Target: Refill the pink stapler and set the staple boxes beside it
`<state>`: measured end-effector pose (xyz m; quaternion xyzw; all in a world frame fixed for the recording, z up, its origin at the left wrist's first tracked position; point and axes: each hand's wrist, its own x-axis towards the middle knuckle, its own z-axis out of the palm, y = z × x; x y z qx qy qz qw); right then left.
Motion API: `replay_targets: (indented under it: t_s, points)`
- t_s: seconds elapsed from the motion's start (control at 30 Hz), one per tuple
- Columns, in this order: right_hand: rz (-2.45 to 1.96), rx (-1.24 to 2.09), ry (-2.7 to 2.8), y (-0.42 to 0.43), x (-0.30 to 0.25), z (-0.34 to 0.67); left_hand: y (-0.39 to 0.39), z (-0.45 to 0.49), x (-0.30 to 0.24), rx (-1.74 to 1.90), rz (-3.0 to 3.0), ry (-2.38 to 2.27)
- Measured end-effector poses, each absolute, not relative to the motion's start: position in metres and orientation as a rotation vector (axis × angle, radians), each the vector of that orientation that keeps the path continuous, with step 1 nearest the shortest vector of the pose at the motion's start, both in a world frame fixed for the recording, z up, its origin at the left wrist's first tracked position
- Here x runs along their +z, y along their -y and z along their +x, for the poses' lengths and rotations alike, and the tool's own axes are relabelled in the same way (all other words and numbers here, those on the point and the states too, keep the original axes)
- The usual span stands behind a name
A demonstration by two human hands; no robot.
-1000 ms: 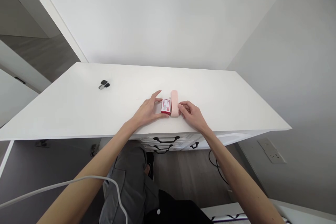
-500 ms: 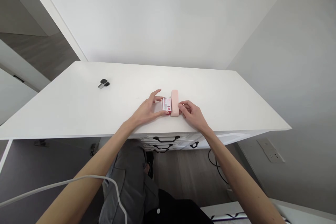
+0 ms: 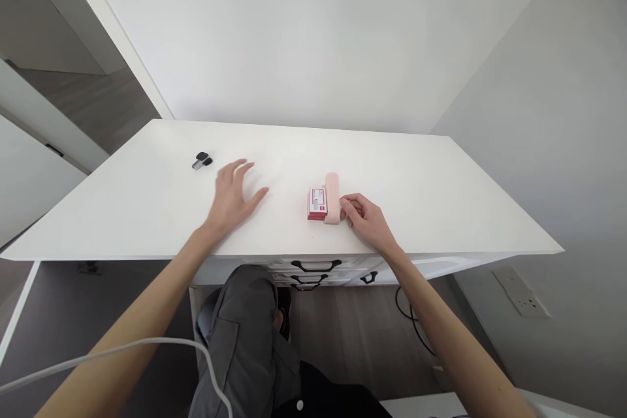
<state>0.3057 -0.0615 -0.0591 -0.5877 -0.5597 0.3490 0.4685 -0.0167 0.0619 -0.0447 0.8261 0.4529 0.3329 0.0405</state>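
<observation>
A small red and white box point(image 3: 317, 203) lies on the white desk point(image 3: 416, 189) right beside a pale pink stapler point(image 3: 332, 197). My right hand point(image 3: 365, 220) rests at the stapler's near right end, fingers curled and touching it. My left hand point(image 3: 233, 196) hovers open over the desk, fingers spread, well left of the box. It sits between the box and a small black and silver object point(image 3: 201, 160) at the far left, holding nothing.
Drawers with black handles point(image 3: 316, 266) sit under the desk front. My grey-clad leg point(image 3: 245, 339) is below, with a white cable point(image 3: 122, 349) crossing at lower left. A wall socket point(image 3: 520, 291) and a dark cord point(image 3: 406, 310) are at lower right.
My left hand has let go of the red box and swung left towards the small black object. The right hand stays at the stapler. The view has shifted slightly.
</observation>
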Motion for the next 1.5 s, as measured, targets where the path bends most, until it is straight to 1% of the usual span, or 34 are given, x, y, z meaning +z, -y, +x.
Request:
replay_targets:
  t_s: [0.2, 0.37, 0.47, 0.6, 0.83, 0.93, 1.03, 1.13, 1.23, 1.5]
  points:
    - [-1.451, 0.842, 1.367, 0.060, -0.057, 0.303, -0.097, -0.076, -0.046, 0.968, 2.442, -1.914]
    - [-1.443, 0.839, 1.371, 0.059, -0.060, 0.304, -0.123, -0.086, -0.044, 0.716, 2.292, -2.065]
    - [-1.443, 0.838, 1.373, 0.059, -0.062, 0.304, -0.127, -0.085, -0.043, 0.640, 2.325, -2.012]
    - [-1.450, 0.838, 1.376, 0.059, -0.061, 0.304, -0.123, -0.075, -0.046, 0.645, 2.446, -1.845]
    - [-1.448, 0.841, 1.374, 0.059, -0.060, 0.303, -0.103, -0.016, -0.052, 0.636, 2.767, -1.160]
    - [-1.455, 0.850, 1.369, 0.059, -0.059, 0.303, -0.087, 0.015, -0.049, 0.669, 2.841, -0.963]
    - [-1.467, 0.844, 1.368, 0.059, -0.058, 0.302, -0.074, 0.036, -0.048, 0.768, 2.823, -1.122]
    - [-1.471, 0.833, 1.375, 0.059, -0.057, 0.302, -0.067, 0.048, -0.048, 0.677, 2.782, -1.249]
    - [-1.479, 0.820, 1.385, 0.059, -0.057, 0.303, -0.064, 0.055, -0.048, 0.571, 2.746, -1.162]
    - [-1.479, 0.820, 1.380, 0.058, -0.057, 0.303, -0.068, 0.077, -0.050, 0.665, 2.642, -1.098]
